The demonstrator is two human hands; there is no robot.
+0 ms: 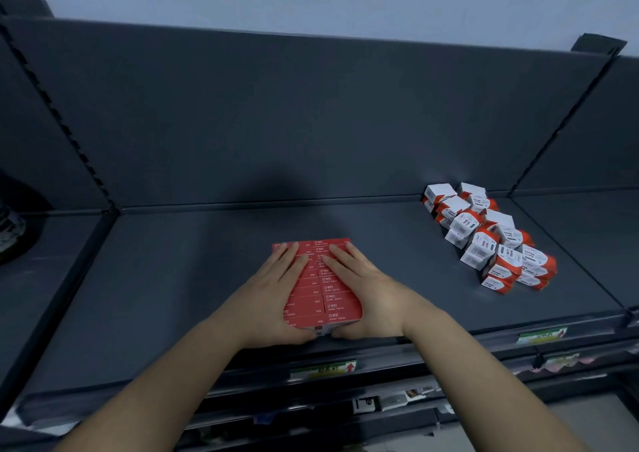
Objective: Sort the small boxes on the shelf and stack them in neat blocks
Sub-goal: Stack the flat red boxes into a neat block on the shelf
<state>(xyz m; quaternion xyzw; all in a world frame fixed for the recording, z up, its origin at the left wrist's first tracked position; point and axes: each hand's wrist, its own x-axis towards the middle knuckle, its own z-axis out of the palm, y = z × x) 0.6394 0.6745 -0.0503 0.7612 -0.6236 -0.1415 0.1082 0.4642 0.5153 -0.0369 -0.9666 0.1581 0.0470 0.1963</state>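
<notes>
A block of flat red boxes [318,285] with white print lies in two tidy columns on the dark grey shelf [173,278], near its front edge. My left hand [273,296] rests flat on the block's left side, thumb wrapped around the near end. My right hand [363,289] mirrors it on the right side, fingers stretched over the top, thumb at the near end. Both hands press the block between them. To the right, a loose heap of small white and orange boxes [491,237] lies jumbled, some tilted.
The shelf's back panel [311,123] rises behind the boxes. Slotted uprights [62,123] bound the bay on both sides. A price label strip [323,370] runs along the front edge, with lower shelves beneath. Bare shelf surface lies left of the red block.
</notes>
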